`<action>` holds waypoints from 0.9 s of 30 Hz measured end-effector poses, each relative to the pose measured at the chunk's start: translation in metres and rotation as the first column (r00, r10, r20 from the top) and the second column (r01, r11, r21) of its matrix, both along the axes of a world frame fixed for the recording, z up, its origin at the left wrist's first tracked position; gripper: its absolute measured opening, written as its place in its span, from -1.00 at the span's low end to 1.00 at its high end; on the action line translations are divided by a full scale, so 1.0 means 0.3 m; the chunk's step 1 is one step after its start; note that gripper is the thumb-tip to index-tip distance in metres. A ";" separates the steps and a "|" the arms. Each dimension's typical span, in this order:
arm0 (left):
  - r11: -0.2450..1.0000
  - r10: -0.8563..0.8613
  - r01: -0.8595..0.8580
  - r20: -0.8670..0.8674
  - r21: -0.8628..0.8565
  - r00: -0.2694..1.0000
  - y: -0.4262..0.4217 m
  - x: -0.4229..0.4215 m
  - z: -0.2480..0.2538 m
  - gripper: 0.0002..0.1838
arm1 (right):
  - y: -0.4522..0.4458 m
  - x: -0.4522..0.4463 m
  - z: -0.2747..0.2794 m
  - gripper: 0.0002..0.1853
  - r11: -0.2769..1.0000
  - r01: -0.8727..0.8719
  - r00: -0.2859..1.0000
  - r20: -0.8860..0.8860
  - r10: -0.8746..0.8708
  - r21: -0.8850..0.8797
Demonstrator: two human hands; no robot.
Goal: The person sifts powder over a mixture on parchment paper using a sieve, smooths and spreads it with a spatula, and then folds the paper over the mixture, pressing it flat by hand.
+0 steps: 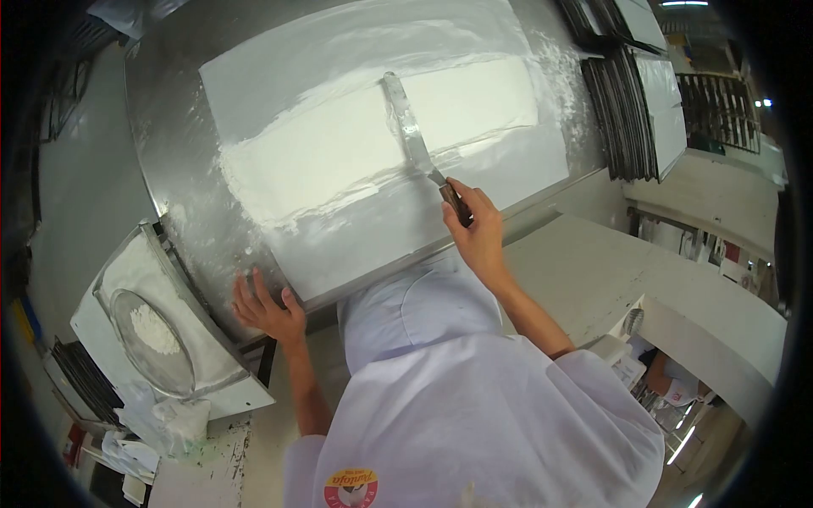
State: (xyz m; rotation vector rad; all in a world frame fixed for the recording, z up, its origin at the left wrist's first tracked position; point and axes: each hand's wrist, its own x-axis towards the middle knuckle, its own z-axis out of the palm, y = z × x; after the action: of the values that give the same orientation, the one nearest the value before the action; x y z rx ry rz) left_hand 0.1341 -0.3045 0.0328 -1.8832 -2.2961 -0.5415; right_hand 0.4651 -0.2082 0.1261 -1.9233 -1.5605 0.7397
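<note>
- Right hand (479, 230) curled round the spatula (418, 154), tip on the layer (313, 148) across mid sheet (356, 245)
- Left hand (275, 315) empty, fingers spread at the counter's (165, 110) near edge, thumb perhaps touching the sheet
- Uneven pressure could ridge the layer or drag the sheet

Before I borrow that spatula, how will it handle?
The spatula will probably flex somewhat: its blade looks long and thin. It's likely fairly light, since only the right hand holds it. Whitish smears could make the blade slippery.

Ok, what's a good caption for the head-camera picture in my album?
The right hand holds a long, brown-handled metal spatula across a smooth, powdery white layer.
</note>
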 end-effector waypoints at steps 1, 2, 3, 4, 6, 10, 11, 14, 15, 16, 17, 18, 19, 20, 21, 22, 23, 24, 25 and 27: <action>1.000 0.001 -0.001 0.002 0.002 1.000 0.000 0.000 0.002 -0.41 | -0.003 -0.023 0.008 -0.62 1.000 0.003 1.000 -0.016 -0.003 -0.006; 1.000 0.000 0.000 0.003 0.003 1.000 0.002 0.000 0.004 -0.42 | -0.006 -0.044 0.011 -0.62 1.000 0.007 0.999 -0.031 -0.007 -0.012; 1.000 0.002 -0.002 0.005 0.003 1.000 0.004 0.001 0.007 -0.42 | -0.011 -0.062 0.008 -0.62 1.000 0.006 1.000 -0.030 -0.006 -0.012; 1.000 -0.004 0.004 0.016 0.015 1.000 0.006 0.002 0.011 -0.42 | -0.016 -0.080 0.004 -0.62 1.000 -0.008 1.000 -0.025 0.008 0.006; 1.000 -0.010 0.010 0.031 0.027 0.999 0.005 0.003 0.010 -0.41 | -0.025 -0.118 0.005 -0.61 0.999 -0.022 1.000 -0.016 0.022 0.025; 0.999 -0.013 0.012 0.039 0.030 0.999 -0.003 -0.004 -0.006 -0.42 | -0.045 -0.204 0.011 -0.60 0.999 -0.028 0.998 -0.058 0.027 -0.020; 0.999 -0.018 0.015 0.050 0.049 0.999 -0.005 -0.007 -0.010 -0.42 | -0.050 -0.226 0.008 -0.60 0.999 -0.044 0.998 -0.053 0.044 -0.005; 0.999 -0.015 0.012 0.060 0.035 0.998 -0.008 -0.009 -0.008 -0.42 | -0.062 -0.284 0.003 -0.60 0.998 -0.059 0.996 -0.067 0.058 -0.014; 0.999 -0.012 0.010 0.059 0.035 0.998 -0.008 -0.010 -0.008 -0.42 | -0.067 -0.304 0.004 -0.60 0.998 -0.062 0.996 -0.068 0.061 -0.014; 0.999 -0.014 0.012 0.047 0.038 0.999 -0.007 -0.011 -0.009 -0.42 | -0.071 -0.326 0.008 -0.60 0.997 -0.063 0.995 -0.076 0.060 -0.035; 0.999 -0.016 0.015 0.036 0.041 0.999 -0.008 -0.011 -0.008 -0.41 | -0.076 -0.345 0.009 -0.59 0.997 -0.062 0.995 -0.083 0.058 -0.055; 0.999 -0.015 0.014 0.035 0.040 0.999 -0.008 -0.010 -0.006 -0.41 | -0.080 -0.362 0.004 -0.59 0.996 -0.063 0.995 -0.084 0.059 -0.056; 0.999 -0.014 0.013 0.042 0.034 0.999 -0.007 -0.008 -0.003 -0.42 | -0.085 -0.377 -0.003 -0.59 0.997 -0.072 0.994 -0.086 0.069 -0.036; 1.000 -0.013 0.012 0.050 0.027 0.999 -0.007 -0.007 -0.001 -0.42 | -0.088 -0.390 -0.009 -0.59 0.997 -0.080 0.993 -0.089 0.079 -0.016; 1.000 -0.012 0.010 0.050 0.027 0.999 -0.009 -0.008 -0.003 -0.42 | -0.091 -0.402 -0.014 -0.59 0.997 -0.082 0.993 -0.088 0.080 -0.016; 1.000 -0.016 0.014 0.063 0.025 0.998 -0.011 -0.008 -0.004 -0.43 | -0.094 -0.413 -0.017 -0.59 0.996 -0.085 0.993 -0.089 0.083 -0.018; 1.000 -0.020 0.018 0.075 0.023 0.997 -0.013 -0.009 -0.005 -0.43 | -0.097 -0.425 -0.019 -0.60 0.996 -0.087 0.992 -0.089 0.085 -0.019; 1.000 -0.018 0.016 0.076 0.024 0.997 -0.012 -0.010 -0.004 -0.43 | -0.097 -0.440 -0.013 -0.60 0.996 -0.089 0.992 -0.088 0.087 -0.018; 0.999 -0.024 0.022 0.081 0.025 0.996 -0.012 -0.010 -0.003 -0.43 | -0.096 -0.456 0.001 -0.60 0.995 -0.083 0.991 -0.109 0.077 -0.053; 0.999 -0.029 0.027 0.087 0.025 0.996 -0.012 -0.012 -0.002 -0.43 | -0.105 -0.487 0.009 -0.61 0.993 -0.077 0.990 -0.129 0.066 -0.089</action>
State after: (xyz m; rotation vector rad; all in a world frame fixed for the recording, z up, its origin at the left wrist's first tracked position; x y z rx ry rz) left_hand 0.1305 -0.3082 0.0321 -1.9200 -2.3091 -0.6648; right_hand 0.3189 -0.2396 0.1288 -1.8556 -1.5487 0.9613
